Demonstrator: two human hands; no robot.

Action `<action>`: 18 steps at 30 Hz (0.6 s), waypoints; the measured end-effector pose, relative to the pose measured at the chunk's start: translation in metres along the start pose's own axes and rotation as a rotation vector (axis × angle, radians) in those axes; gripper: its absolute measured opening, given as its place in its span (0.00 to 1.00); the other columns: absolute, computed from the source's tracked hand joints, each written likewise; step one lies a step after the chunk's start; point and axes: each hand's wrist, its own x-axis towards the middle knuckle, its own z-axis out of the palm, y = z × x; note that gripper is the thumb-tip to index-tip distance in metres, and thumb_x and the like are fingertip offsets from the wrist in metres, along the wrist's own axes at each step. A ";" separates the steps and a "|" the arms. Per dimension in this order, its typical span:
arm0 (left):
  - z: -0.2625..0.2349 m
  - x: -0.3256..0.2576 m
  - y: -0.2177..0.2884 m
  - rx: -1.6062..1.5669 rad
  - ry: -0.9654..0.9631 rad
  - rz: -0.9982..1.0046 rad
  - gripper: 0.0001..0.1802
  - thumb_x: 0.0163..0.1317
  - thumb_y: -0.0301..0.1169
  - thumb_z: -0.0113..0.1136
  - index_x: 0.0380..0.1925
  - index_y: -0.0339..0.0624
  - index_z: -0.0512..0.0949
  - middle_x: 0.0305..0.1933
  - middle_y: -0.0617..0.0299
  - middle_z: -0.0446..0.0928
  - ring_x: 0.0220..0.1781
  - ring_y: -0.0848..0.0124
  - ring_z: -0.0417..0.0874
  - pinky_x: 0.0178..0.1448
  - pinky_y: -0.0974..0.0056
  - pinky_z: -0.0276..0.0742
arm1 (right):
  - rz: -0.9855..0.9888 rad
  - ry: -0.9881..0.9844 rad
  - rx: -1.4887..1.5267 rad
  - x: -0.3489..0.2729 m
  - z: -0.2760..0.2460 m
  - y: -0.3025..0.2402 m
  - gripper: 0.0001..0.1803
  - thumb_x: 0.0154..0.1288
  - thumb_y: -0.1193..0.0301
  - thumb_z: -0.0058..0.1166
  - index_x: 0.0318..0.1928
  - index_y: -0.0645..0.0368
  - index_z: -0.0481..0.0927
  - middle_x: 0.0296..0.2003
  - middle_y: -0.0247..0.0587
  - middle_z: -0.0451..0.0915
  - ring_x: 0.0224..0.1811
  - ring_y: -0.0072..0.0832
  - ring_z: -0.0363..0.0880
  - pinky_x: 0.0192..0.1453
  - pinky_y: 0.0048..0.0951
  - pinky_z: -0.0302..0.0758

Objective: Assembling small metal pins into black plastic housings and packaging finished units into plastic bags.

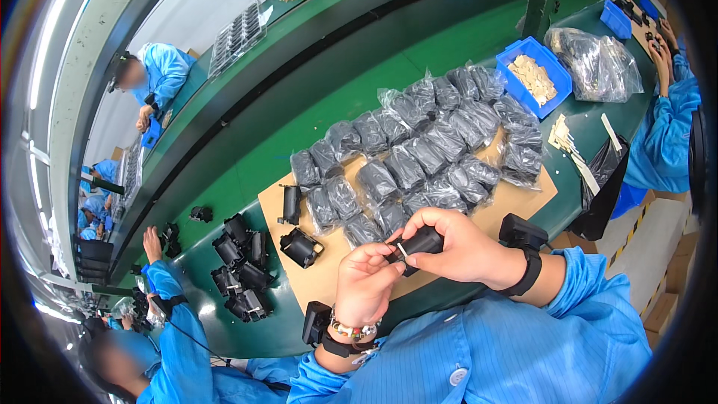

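Many bagged black parts (pixel 419 157), each in a clear plastic bag, lie in rows across a sheet of brown cardboard (pixel 321 273) on the green bench (pixel 247 157); the rows sit just beyond both hands, farther from the person.

One heap of loose black parts (pixel 241 265), unbagged, lies on the bench to the left of the cardboard, nearer the left hand than the right.

One blue bin (pixel 557 75) of small tan pieces stands far right, well apart from both hands, beside a large clear bag of dark items (pixel 598 63).

One loose black part (pixel 301 247) rests on the cardboard's left portion, just left of the hands.

One small black part (pixel 419 242) is held above the cardboard's near edge, its long axis running roughly left to right. Right hand (pixel 456 243) wraps it from above and the right, fingers closed around it. Left hand (pixel 366 284) comes up from below left, fingertips pinched narrow on a small pale piece (pixel 402 250) at the part's left end.
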 end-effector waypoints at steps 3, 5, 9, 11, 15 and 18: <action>-0.004 0.002 -0.003 -0.016 -0.015 -0.058 0.15 0.55 0.10 0.47 0.40 0.38 0.73 0.50 0.49 0.74 0.47 0.61 0.80 0.49 0.56 0.79 | 0.007 0.030 -0.024 0.000 -0.001 -0.001 0.13 0.51 0.82 0.54 0.40 0.63 0.73 0.38 0.38 0.79 0.40 0.19 0.76 0.43 0.24 0.74; -0.003 0.008 -0.005 -0.083 0.000 -0.111 0.16 0.55 0.10 0.50 0.41 0.38 0.74 0.55 0.48 0.72 0.44 0.67 0.80 0.41 0.67 0.81 | 0.011 0.064 -0.071 0.000 -0.002 0.001 0.13 0.51 0.82 0.54 0.41 0.63 0.73 0.37 0.38 0.79 0.40 0.19 0.76 0.43 0.24 0.75; 0.003 0.013 0.009 0.001 -0.046 0.071 0.14 0.55 0.16 0.50 0.42 0.39 0.74 0.56 0.46 0.70 0.55 0.58 0.74 0.53 0.52 0.77 | -0.183 0.168 -0.034 -0.015 0.000 0.009 0.28 0.55 0.74 0.59 0.56 0.63 0.65 0.54 0.48 0.70 0.53 0.30 0.72 0.53 0.30 0.71; -0.016 0.029 0.036 0.208 0.046 0.339 0.14 0.56 0.21 0.54 0.44 0.40 0.72 0.56 0.51 0.69 0.53 0.60 0.75 0.52 0.54 0.77 | -0.334 0.233 -0.495 -0.023 -0.018 -0.016 0.29 0.56 0.72 0.58 0.58 0.63 0.65 0.57 0.51 0.66 0.58 0.39 0.68 0.58 0.34 0.67; -0.062 0.080 0.122 0.307 0.350 0.605 0.16 0.63 0.24 0.50 0.51 0.37 0.67 0.58 0.54 0.69 0.57 0.68 0.72 0.54 0.59 0.73 | -0.434 0.726 -0.636 -0.045 -0.094 -0.020 0.20 0.54 0.73 0.57 0.49 0.65 0.72 0.44 0.49 0.73 0.51 0.42 0.71 0.56 0.37 0.66; -0.142 0.132 0.155 0.409 0.423 0.730 0.18 0.65 0.24 0.47 0.54 0.34 0.66 0.61 0.54 0.67 0.59 0.65 0.71 0.58 0.61 0.70 | -0.272 1.072 -0.998 -0.060 -0.183 -0.009 0.14 0.54 0.74 0.55 0.42 0.65 0.76 0.41 0.49 0.75 0.48 0.45 0.72 0.54 0.37 0.68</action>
